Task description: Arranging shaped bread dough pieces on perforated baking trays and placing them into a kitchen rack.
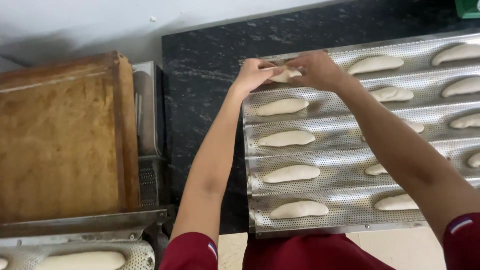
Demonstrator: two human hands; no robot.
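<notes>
Both my hands meet at the far left corner of a perforated metal baking tray (345,150) with long grooves. My left hand (253,74) and my right hand (317,69) pinch the two ends of one pale dough piece (285,76) just over the top groove. Several shaped dough pieces lie in the grooves below, the nearest (282,106) directly under my hands. More dough pieces (375,64) lie to the right; my right forearm hides some of them.
The tray rests on a black stone counter (200,75). To the left stands a worn brown wooden board (60,145) on a metal machine frame (147,115). A second perforated tray (140,252) with a dough piece (80,261) shows at bottom left.
</notes>
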